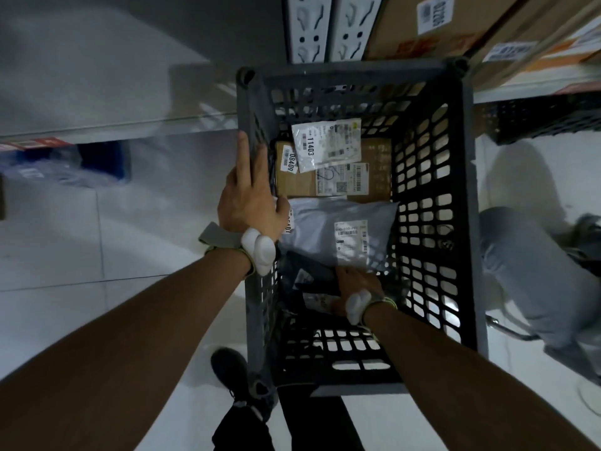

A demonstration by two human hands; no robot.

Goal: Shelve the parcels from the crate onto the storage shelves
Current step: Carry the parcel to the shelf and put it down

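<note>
Grey plastic lattice walls of the crate [468,190] stand on the white tiled floor [113,239], with its far end against the pale metal shelf uprights [328,27]. Brown cartons [406,37] with barcode labels sit on the shelf to the right, and a second black crate [536,118] is tucked beneath it. Someone's leg in light jeans [527,271] is just beside the right wall of my crate. My dark shoe [231,366] is at its near left corner.

Inside, a cardboard box [374,164] labelled 08409 lies at the far end, with a small pale pouch [325,146] marked 11403 on top of it. A grey poly mailer [325,229] lies nearer to me, partly over a dark packet [312,281].

My left hand [250,196] rests on the left rim, fingers straight along it. My right hand [356,281] is down in the crate on the dark packet. Its fingers are hidden by the mailer's edge, so I cannot tell whether it grips anything.
</note>
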